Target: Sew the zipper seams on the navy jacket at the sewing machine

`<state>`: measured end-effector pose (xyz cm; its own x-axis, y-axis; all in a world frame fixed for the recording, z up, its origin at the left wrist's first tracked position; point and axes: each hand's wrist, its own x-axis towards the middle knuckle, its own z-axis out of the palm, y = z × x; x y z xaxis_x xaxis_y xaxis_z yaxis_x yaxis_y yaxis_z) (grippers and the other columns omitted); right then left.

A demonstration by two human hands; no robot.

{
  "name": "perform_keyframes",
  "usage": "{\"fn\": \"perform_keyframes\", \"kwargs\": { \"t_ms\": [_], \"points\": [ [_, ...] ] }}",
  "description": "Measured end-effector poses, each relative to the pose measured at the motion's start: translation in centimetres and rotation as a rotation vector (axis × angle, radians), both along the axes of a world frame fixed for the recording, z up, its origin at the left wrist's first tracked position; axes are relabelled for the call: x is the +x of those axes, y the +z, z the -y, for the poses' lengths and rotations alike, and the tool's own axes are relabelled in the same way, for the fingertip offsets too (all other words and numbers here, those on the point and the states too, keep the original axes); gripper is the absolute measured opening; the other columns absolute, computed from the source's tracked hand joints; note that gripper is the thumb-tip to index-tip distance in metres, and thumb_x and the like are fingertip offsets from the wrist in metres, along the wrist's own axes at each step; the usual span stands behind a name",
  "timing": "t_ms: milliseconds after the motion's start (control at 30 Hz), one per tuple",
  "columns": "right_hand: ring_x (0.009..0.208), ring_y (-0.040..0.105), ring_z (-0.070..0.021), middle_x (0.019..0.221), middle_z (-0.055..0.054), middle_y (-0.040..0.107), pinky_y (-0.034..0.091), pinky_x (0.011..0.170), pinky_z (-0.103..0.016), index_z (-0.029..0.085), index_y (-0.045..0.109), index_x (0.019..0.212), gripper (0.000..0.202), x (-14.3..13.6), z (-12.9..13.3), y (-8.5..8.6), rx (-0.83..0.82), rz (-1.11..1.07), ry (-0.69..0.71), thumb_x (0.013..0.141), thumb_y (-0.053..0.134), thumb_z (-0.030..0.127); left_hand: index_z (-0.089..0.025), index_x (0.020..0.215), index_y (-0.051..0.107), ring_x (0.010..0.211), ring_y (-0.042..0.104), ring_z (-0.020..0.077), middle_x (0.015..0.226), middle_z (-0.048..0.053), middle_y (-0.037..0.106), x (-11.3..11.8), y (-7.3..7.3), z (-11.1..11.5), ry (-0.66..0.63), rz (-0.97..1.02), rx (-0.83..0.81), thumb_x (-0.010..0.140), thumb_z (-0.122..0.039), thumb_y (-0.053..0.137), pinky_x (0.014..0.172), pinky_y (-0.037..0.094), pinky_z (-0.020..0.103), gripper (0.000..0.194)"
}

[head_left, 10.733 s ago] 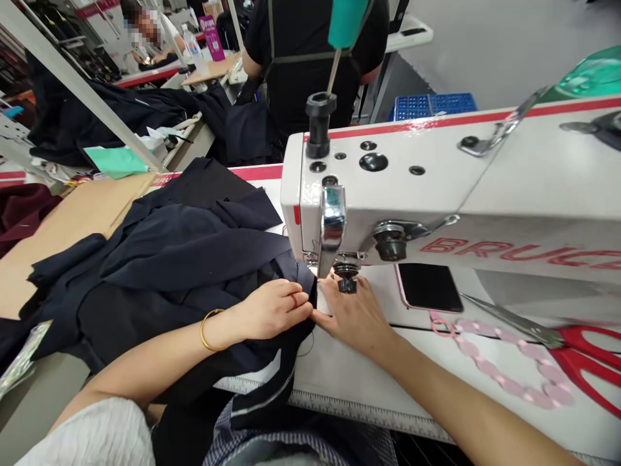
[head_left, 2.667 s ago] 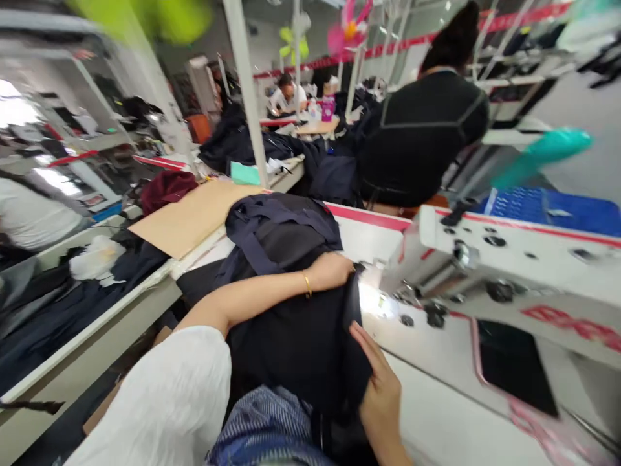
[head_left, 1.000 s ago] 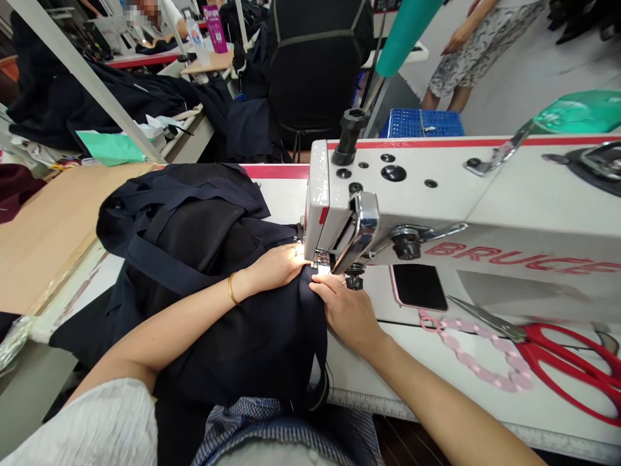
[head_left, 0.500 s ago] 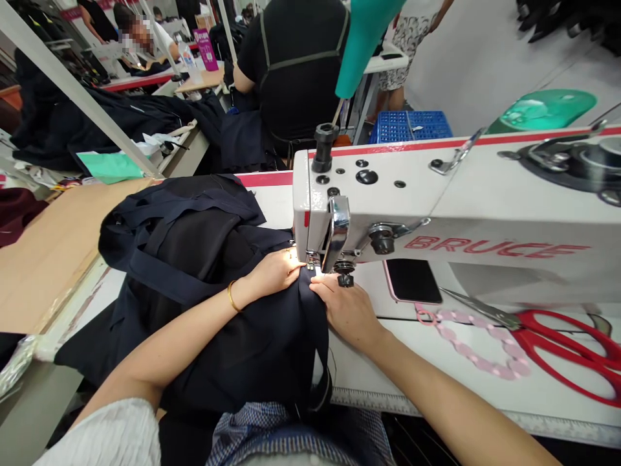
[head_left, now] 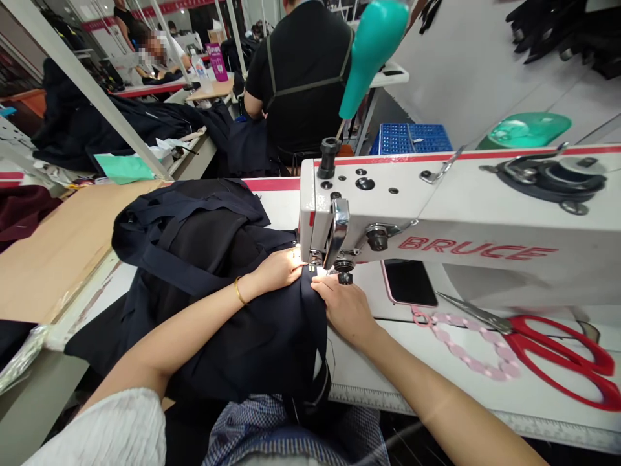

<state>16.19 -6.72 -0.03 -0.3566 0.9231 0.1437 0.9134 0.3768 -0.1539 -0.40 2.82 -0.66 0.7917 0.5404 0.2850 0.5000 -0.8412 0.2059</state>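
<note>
left fingers (head_left: 294, 262): lightly curled, palm down | right fingers (head_left: 322, 285): angled leftward | both forearms (head_left: 187, 340): converging ahead

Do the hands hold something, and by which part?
The dark cloth, near the machine head: left hand and right hand touch it; actual grip unclear.

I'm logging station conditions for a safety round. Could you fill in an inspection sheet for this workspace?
Surface: white table, with a ruled strip along its front edge.
Job's things: dark fabric bunched left of the sewing machine, one part reaching under its head.
Clutter: phone, pink loop and red-handled scissors, tip towards the phone.
Hands: left hand on the fabric near the needle area; right hand at the fabric's edge; exact grip unclear.
Cables: none clearly seen; a thin thread runs over the machine.
Surroundings: another person in black, back to camera; blue crate beyond the machine.
</note>
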Motion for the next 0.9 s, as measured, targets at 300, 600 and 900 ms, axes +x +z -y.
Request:
{"fn": "perform_keyframes", "kwargs": {
  "t_ms": [300, 600, 900],
  "points": [
    [0.085, 0.054, -0.0189, 0.103, -0.005, 0.060, 0.040, 0.067, -0.029, 0.019, 0.057, 0.100, 0.024, 0.0, 0.2, -0.2, 0.114, -0.015, 0.040, 0.082, 0.043, 0.011, -0.011, 0.066, 0.057, 0.085, 0.055, 0.0176, 0.080, 0.008, 0.059, 0.7, 1.4, -0.2, 0.059, 0.042, -0.132, 0.073, -0.005, 0.047, 0.077, 0.044, 0.027, 0.013],
    [0.094, 0.049, -0.0232, 0.100, -0.009, 0.059, 0.044, 0.078, -0.036, 0.016, 0.060, 0.101, 0.040, -0.6, 2.1, 0.4, 0.355, -0.203, 0.360, 0.070, 0.038, 0.003, -0.023, 0.117, 0.039, 0.080, 0.055, 0.0083, 0.106, 0.005, 0.053, 0.6, 3.9, 15.5, 0.473, 1.033, -1.467, 0.068, -0.011, 0.062, 0.064, 0.045, 0.019, 0.055],
    [0.081, 0.058, -0.0176, 0.085, -0.001, 0.065, 0.040, 0.081, -0.036, 0.025, 0.064, 0.085, 0.026, -3.7, 4.6, 4.3, 0.031, -0.021, 0.670, 0.074, 0.047, 0.009, -0.014, 0.077, 0.058, 0.047, 0.056, 0.0134, 0.055, 0.000, 0.059, -9.0, 4.5, 22.2, -0.085, 0.411, -1.885, 0.052, -0.048, 0.075, 0.049, 0.048, 0.025, 0.045]
  ]
}}
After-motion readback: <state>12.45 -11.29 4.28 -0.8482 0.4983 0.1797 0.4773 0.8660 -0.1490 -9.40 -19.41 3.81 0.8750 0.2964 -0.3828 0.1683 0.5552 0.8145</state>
